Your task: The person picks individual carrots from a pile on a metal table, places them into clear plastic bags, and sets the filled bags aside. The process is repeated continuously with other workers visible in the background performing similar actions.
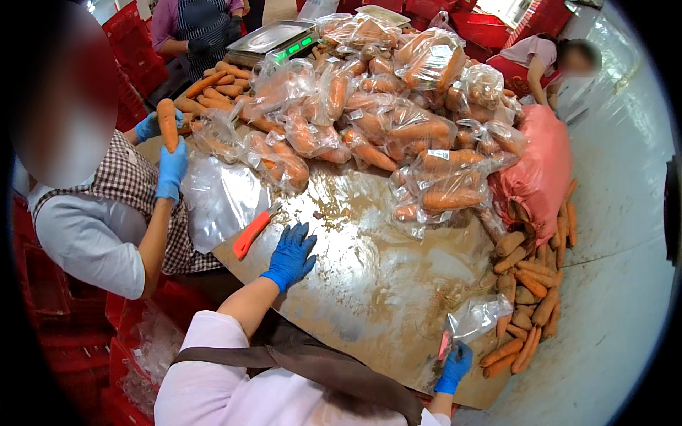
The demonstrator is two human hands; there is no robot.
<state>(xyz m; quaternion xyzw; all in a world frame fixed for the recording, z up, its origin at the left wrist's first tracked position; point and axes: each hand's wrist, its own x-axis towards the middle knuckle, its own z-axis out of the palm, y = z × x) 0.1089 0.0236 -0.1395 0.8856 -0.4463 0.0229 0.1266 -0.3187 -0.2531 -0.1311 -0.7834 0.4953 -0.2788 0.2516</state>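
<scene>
My left hand (292,256), in a blue glove, lies spread on the metal tabletop (367,277) with nothing in it. A knife with an orange-red handle (251,235) rests just beyond its fingers. My right hand (456,366), also blue-gloved, is at the table's near right edge with its fingers curled. Right by those fingers are a clear plastic bag (479,317) and a pink-handled object (444,345); whether the hand grips either cannot be told. Loose, soil-stained carrots (525,303) lie heaped to its right.
Bagged carrots (373,120) are piled across the table's far half, with a digital scale (274,40) behind. A full pink sack (535,165) stands at right. At left, a co-worker's gloved hands (171,168) hold a carrot (167,123) above flat plastic bags (224,197). Two more people are beyond.
</scene>
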